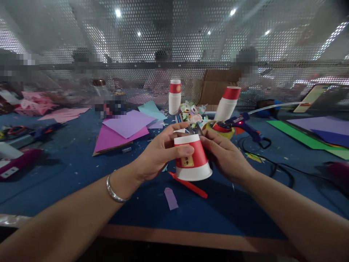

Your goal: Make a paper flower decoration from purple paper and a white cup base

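A red and white paper cup [200, 154] is upside down above the table, with my left hand [166, 145] wrapped round its left side, thumb across the front. In my right hand [225, 151] is a pair of scissors [199, 129], its two metal blades apart at the cup's narrow upper end. Fingers and cup hide most of the scissors' handles. Whether the blades touch the paper I cannot tell. Below the cup lies a red pen [192, 186]. Nearer the table edge is a small purple paper piece [171, 199].
Stacked paper cups [175, 100] stand at the back, and a second cup stack [226, 105] leans at right. A blue glue gun [247, 125] with a lit red light trails a black cable [275, 163]. Coloured paper [128, 123], green sheets [297, 134] and scraps [193, 112] cover parts of the blue table.
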### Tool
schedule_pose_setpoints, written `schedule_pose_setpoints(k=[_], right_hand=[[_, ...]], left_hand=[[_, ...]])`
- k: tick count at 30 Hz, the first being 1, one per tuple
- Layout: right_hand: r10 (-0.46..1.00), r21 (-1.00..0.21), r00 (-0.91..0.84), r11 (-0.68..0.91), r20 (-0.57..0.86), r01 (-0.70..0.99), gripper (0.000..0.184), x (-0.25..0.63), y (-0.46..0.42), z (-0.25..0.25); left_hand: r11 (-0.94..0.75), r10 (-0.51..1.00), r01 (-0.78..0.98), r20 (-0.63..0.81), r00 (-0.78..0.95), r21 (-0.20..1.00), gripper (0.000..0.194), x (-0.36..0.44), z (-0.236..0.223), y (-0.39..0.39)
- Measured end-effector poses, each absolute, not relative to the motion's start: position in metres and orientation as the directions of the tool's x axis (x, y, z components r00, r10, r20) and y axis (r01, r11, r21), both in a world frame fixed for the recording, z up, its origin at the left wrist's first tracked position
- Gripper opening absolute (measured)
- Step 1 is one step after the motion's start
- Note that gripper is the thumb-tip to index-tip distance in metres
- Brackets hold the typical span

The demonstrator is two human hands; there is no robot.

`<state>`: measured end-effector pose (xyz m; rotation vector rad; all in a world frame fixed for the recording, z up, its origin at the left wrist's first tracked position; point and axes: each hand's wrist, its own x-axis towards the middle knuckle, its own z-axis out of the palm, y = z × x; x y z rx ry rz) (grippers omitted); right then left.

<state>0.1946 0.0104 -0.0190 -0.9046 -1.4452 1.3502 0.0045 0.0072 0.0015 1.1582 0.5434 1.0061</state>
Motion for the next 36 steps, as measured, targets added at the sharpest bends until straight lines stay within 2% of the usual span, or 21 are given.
schedule_pose_setpoints(k=[4, 7, 12, 18, 21, 25, 31, 36], right_hand=[[0.962, -0.993, -0.264, 0.034, 0.064, -0.117, 0.036, 0.190, 0.005, -0.017], [0.971, -0.987, -0.202, 0.107, 0.130, -0.121, 0.040, 0.191, 0.004, -0.016], [0.927, -0.967, -0.300, 0.249, 0.226, 0.043, 0.048, 0.194, 0.007, -0.018], [0.912, -0.913, -0.337, 0.324, 0.232, 0.247, 0.046, 0.196, 0.008, -0.017], [0.907, -0.916, -0.341, 0.332, 0.246, 0.223, 0.046, 0.197, 0.007, -0.016], [0.910, -0.934, -0.302, 0.334, 0.285, 0.125, 0.043, 0.197, 0.005, -0.016], [0.949, -0.956, -0.126, 0.293, 0.290, 0.001, 0.039, 0.201, 0.005, -0.013], [0.929, -0.945, -0.175, 0.322, 0.327, -0.058, 0.035, 0.204, 0.002, -0.008]], left_hand=[[0.043, 0.892, -0.310, 0.103, 0.440, 0.950, 0.069, 0.005, 0.000, 0.008], [-0.035, 0.917, -0.183, 0.104, 0.385, 0.983, 0.079, 0.002, -0.001, 0.011], [-0.287, 0.897, 0.101, 0.230, 0.378, 0.953, 0.109, -0.003, -0.004, 0.011], [-0.363, 0.886, 0.285, 0.234, 0.400, 0.887, 0.118, -0.001, -0.005, 0.003], [-0.379, 0.886, 0.373, 0.216, 0.410, 0.847, 0.110, -0.003, -0.001, 0.000], [-0.480, 0.865, 0.478, 0.305, 0.398, 0.736, 0.085, -0.007, 0.004, -0.002], [-0.507, 0.841, 0.333, 0.371, 0.394, 0.795, 0.060, -0.009, 0.000, 0.003], [-0.507, 0.840, 0.267, 0.400, 0.366, 0.820, 0.049, -0.008, -0.005, 0.003]])
